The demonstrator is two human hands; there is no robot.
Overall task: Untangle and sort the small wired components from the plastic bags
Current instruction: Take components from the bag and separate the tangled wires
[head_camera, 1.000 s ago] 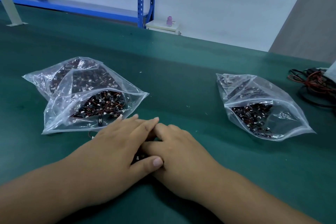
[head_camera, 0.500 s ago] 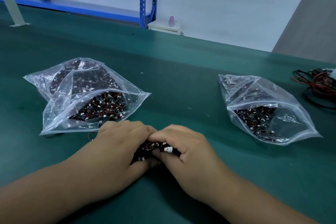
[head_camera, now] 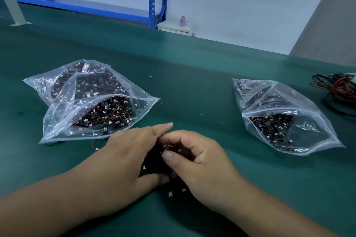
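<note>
The left forearm [head_camera: 48, 204] enters from the lower left, the right forearm [head_camera: 269, 209] from the lower right, and they meet at centre frame. The left hand [head_camera: 131, 158] lies palm down with its fingers nearly straight. The right hand [head_camera: 200, 159] is curled, its thumb pinching components [head_camera: 154, 161].

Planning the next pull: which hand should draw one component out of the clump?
Probably right. The right hand pinches wires atop the clump, thumb and fingers curled; the left hand lies flatter across the clump, better for holding it down.
</note>
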